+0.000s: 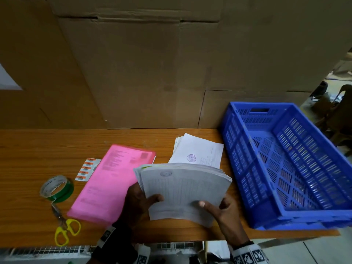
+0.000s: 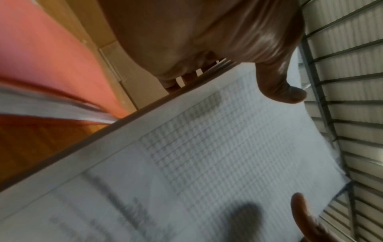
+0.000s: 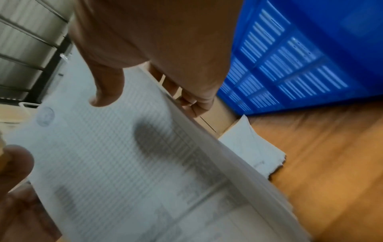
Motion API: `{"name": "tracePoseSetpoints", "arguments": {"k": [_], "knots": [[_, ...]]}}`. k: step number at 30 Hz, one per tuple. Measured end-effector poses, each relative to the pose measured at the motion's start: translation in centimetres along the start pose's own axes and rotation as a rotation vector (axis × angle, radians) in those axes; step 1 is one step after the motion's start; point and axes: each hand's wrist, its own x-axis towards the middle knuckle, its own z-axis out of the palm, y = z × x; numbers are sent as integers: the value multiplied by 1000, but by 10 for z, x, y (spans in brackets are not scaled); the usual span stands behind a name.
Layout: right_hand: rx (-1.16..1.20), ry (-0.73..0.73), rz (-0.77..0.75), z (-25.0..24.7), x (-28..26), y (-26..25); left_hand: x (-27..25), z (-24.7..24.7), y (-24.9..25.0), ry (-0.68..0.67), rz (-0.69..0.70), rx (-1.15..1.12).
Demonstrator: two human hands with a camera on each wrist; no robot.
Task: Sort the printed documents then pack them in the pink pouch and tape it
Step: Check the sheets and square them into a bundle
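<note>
I grip the stack (image 1: 182,189) in both hands: my left hand (image 1: 140,201) and right hand (image 1: 222,208) each have the thumb on top and fingers curled beneath. Left of the stack lies the pouch (image 1: 112,180); beyond it, more papers (image 1: 198,151).

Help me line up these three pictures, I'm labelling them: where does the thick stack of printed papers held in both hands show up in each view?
Head: thick stack of printed papers, lower centre, between the left hand and right hand.
Left wrist: it fills the lower right, below the thumb.
Right wrist: it fills the lower left.
Shared landmark: the round stamp on the top sheet, seen in the head and right wrist views; blurred out in the left wrist view.
</note>
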Motion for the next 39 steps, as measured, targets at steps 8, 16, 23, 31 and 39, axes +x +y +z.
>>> {"name": "tracePoseSetpoints", "arguments": {"k": [8, 16, 23, 31, 39], "knots": [[26, 22, -325, 6, 3, -43, 12, 2, 51, -21, 228, -78], [7, 84, -373, 16, 3, -43, 13, 14, 48, -2, 244, -140], [-34, 11, -156, 13, -9, -39, 2, 14, 42, -1, 183, -106], [13, 61, -278, 18, -4, -53, 2, 18, 67, 97, 308, -79], [-24, 48, -277, 12, -2, -39, 2, 13, 52, 60, 253, -57]]}}
